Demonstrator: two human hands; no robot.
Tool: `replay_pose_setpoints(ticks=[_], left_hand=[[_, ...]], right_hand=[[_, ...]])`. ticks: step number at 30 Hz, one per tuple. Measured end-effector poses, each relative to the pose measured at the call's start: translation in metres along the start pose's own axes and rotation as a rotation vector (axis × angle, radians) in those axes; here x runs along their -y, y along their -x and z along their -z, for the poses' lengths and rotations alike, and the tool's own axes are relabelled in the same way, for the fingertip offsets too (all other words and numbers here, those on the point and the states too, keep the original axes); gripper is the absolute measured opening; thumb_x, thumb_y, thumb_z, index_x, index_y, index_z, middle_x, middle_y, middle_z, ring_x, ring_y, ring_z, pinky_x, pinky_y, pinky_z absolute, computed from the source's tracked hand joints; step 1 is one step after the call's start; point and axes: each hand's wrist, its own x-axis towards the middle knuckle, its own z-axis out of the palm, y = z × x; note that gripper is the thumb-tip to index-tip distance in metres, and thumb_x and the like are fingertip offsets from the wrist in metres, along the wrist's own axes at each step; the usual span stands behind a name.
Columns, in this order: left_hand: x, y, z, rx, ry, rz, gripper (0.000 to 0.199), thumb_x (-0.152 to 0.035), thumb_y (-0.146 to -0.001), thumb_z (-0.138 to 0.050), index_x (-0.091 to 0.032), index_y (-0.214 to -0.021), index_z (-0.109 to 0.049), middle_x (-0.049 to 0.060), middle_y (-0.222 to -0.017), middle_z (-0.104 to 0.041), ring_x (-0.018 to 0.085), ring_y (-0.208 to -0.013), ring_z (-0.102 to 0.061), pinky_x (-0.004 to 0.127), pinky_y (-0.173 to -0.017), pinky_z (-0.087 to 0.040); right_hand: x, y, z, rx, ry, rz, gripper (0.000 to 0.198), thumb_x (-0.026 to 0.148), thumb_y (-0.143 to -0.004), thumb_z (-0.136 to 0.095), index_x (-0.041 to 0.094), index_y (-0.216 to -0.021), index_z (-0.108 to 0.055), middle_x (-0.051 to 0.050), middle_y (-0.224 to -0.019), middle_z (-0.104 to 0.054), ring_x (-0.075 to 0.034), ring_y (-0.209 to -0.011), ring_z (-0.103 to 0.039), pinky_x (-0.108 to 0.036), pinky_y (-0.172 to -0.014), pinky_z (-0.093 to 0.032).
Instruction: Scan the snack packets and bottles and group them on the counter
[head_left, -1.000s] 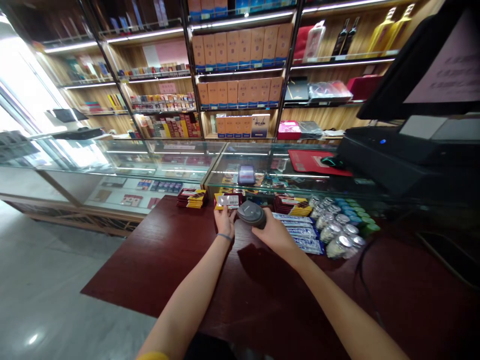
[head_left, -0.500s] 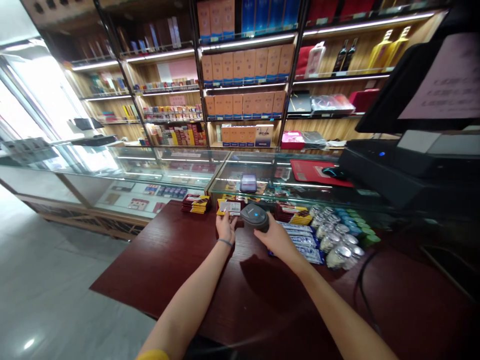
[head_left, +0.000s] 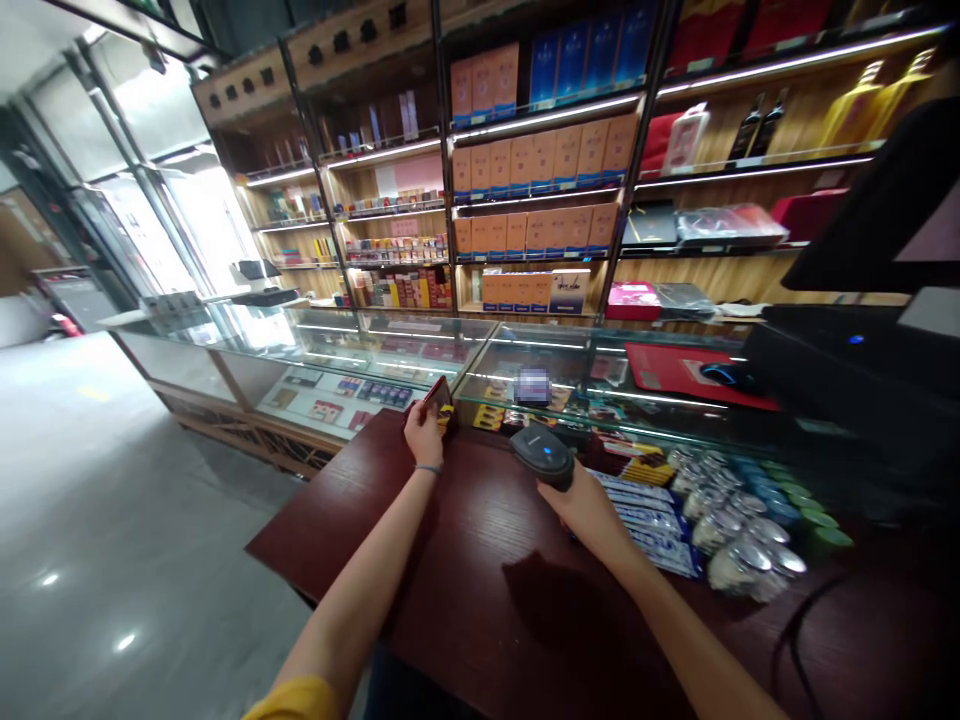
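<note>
My left hand (head_left: 424,437) grips a flat dark-red snack packet (head_left: 437,392), tilted up on edge at the back of the dark wooden counter. Yellow-and-red packets (head_left: 446,420) show just behind the fingers, partly hidden by the hand. Closed around the handle of a black barcode scanner (head_left: 541,452), my right hand (head_left: 592,510) hovers over the counter. A small blue light glows on top of the scanner, and its head points away to the left. To its right lies another stack of red-and-yellow packets (head_left: 637,462).
Blue-and-white packets (head_left: 651,525) lie in rows beside my right hand. Right of them stand several silver-lidded jars (head_left: 739,562) and green-lidded ones (head_left: 821,525). A glass display case (head_left: 375,350) borders the counter's far side. A cable (head_left: 799,630) runs at the right.
My left hand has moved left with the packet and turned it from label-up to on edge. My right hand still holds the scanner. The view has swung left.
</note>
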Motion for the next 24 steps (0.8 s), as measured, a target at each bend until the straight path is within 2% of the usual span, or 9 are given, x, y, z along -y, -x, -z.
replay_pose_setpoints(ticks=[3, 6, 10, 14, 19, 24], left_hand=[[-0.018, -0.019, 0.019, 0.074, -0.139, -0.139, 0.013, -0.018, -0.077, -0.074, -0.021, -0.089, -0.075, 0.005, -0.093, -0.07, 0.021, -0.101, -0.064, 0.03, -0.098, -0.046], [-0.028, -0.028, 0.036, 0.2, -0.197, -0.169, 0.02, -0.008, -0.073, -0.073, -0.024, -0.085, -0.076, 0.007, -0.098, -0.07, 0.023, -0.107, -0.062, 0.035, -0.107, -0.042], [-0.023, -0.029, 0.051, 0.376, -0.342, -0.192, 0.027, -0.006, -0.068, -0.075, -0.029, -0.082, -0.076, 0.006, -0.095, -0.07, 0.026, -0.108, -0.061, 0.04, -0.112, -0.038], [-0.01, -0.028, 0.057, 0.463, -0.406, -0.241, 0.026, -0.008, -0.065, -0.079, -0.031, -0.077, -0.075, 0.006, -0.09, -0.068, 0.026, -0.101, -0.062, 0.041, -0.113, -0.035], [0.003, -0.036, 0.059, 0.519, -0.503, -0.297, 0.027, -0.013, -0.067, -0.081, -0.032, -0.085, -0.077, 0.005, -0.091, -0.066, 0.023, -0.097, -0.062, 0.036, -0.11, -0.038], [0.016, -0.047, 0.063, 0.687, -0.921, -0.589, 0.039, -0.03, -0.075, -0.079, -0.031, -0.114, -0.071, 0.007, -0.113, -0.064, 0.027, -0.112, -0.056, 0.042, -0.111, -0.038]], right_hand=[[0.0, 0.001, -0.003, 0.017, -0.018, -0.005, 0.044, 0.033, -0.079, -0.06, 0.023, -0.122, -0.058, 0.0, -0.07, -0.069, -0.022, -0.057, -0.065, -0.029, -0.052, -0.044], [0.0, 0.002, -0.003, 0.03, -0.034, -0.021, 0.045, 0.034, -0.079, -0.059, 0.022, -0.122, -0.057, -0.001, -0.071, -0.069, -0.02, -0.051, -0.062, -0.029, -0.05, -0.042], [0.003, 0.003, -0.002, 0.048, -0.036, -0.042, 0.045, 0.034, -0.078, -0.059, 0.021, -0.121, -0.058, 0.001, -0.063, -0.065, -0.02, -0.047, -0.06, -0.029, -0.049, -0.041], [0.003, 0.003, -0.004, 0.067, -0.019, -0.061, 0.048, 0.035, -0.078, -0.059, 0.021, -0.124, -0.057, 0.001, -0.061, -0.064, -0.021, -0.046, -0.06, -0.029, -0.049, -0.042], [-0.001, 0.002, -0.005, 0.054, 0.003, -0.066, 0.049, 0.034, -0.079, -0.059, 0.02, -0.125, -0.058, 0.001, -0.06, -0.065, -0.022, -0.049, -0.062, -0.03, -0.049, -0.043], [-0.003, 0.001, -0.006, 0.031, -0.022, -0.045, 0.045, 0.033, -0.078, -0.061, 0.019, -0.12, -0.061, 0.0, -0.061, -0.066, -0.023, -0.056, -0.067, -0.029, -0.053, -0.045]])
